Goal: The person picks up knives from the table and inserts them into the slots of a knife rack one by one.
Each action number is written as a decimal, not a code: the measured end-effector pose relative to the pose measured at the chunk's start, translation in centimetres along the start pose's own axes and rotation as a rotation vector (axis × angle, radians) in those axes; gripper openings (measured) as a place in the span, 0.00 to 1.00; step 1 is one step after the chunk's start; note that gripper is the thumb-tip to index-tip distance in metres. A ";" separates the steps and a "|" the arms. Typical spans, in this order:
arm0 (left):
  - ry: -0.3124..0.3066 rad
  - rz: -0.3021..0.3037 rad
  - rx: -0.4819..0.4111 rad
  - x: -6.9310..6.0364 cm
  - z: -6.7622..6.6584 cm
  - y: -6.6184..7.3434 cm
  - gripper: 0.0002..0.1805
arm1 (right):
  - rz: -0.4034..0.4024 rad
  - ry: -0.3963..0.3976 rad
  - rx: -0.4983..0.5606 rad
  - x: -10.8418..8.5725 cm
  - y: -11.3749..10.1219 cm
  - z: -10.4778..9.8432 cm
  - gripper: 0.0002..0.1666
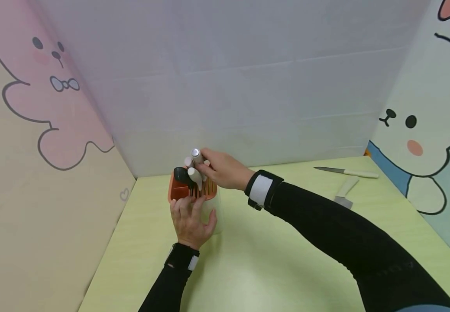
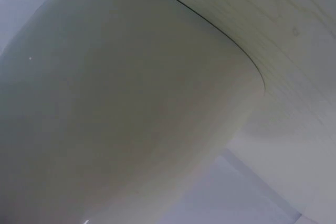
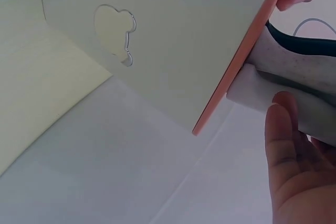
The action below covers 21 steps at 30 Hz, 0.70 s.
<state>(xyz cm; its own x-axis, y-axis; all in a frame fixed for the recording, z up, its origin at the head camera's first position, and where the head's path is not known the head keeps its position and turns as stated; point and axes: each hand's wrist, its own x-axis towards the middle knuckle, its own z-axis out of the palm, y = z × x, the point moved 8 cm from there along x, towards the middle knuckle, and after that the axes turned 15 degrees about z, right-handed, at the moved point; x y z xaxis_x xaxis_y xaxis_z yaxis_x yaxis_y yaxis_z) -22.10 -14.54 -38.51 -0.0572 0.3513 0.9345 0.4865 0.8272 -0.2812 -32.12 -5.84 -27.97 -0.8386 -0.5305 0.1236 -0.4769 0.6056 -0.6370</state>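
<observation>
A white utensil holder [image 1: 218,212] with an orange rim [image 3: 236,66] stands near the back of the table. Several white handles [image 1: 195,175] and a dark rounded tool [image 1: 182,175] stick up from it. My left hand [image 1: 190,223] holds the holder's front, its fingers over the rim. At the top, my right hand [image 1: 226,170] grips a white handle [image 1: 196,155] with a silvery end; whatever is joined to that handle is hidden inside. In the right wrist view, the thumb and fingers [image 3: 281,145] lie about this handle. The holder's smooth wall [image 2: 131,98] fills most of the left wrist view.
To the right on the table [image 1: 263,260] lies a knife [image 1: 359,173] with a pale handle. Beside it is a tool with a short, wide metal blade [image 1: 343,201], partly behind the right sleeve. Walls with cartoon figures enclose the table at the back and sides.
</observation>
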 end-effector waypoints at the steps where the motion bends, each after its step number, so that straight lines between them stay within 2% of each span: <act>1: 0.000 -0.001 -0.001 0.0 0.0 0.0 0.22 | -0.007 0.000 -0.004 0.0 0.0 0.0 0.15; 13: 0.004 0.001 0.001 0.0 0.0 0.1 0.22 | -0.017 -0.003 -0.013 -0.1 0.3 0.0 0.18; 21: -0.022 -0.008 -0.003 0.0 0.1 0.0 0.22 | 0.078 -0.033 0.016 -0.6 1.9 -0.3 0.28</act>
<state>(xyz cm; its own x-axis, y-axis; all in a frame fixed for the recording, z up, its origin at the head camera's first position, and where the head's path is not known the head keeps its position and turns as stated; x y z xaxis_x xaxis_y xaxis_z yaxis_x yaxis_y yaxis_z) -22.22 -14.48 -38.53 -0.0806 0.3544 0.9316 0.4883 0.8288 -0.2731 -32.57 -4.22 -29.02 -0.8639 -0.5013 0.0482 -0.4058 0.6363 -0.6561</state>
